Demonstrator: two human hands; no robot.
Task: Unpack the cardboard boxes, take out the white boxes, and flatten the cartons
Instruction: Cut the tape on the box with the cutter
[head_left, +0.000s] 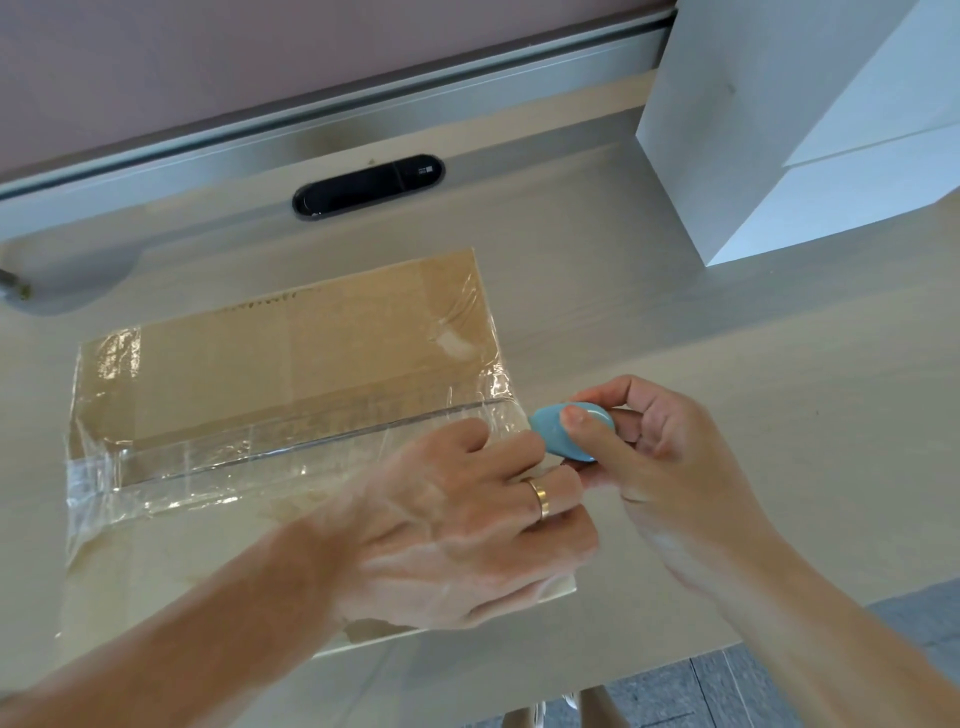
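A closed cardboard box (270, 364) sealed with clear tape along its middle seam lies on the pale wooden table (675, 364). My left hand (467, 525) rests on the box's right near part, fingers curved over the top close to the seam's right end. My right hand (654, 457) pinches a small blue oval cutter (553, 434) between thumb and fingers, its tip at the right end of the taped seam. Two stacked white boxes (810, 124) stand at the back right of the table.
A black oval cable slot (369, 187) sits in the table behind the carton, before a metal rail and a pinkish wall. The table's near edge runs at the lower right, with grey floor (779, 680) below it.
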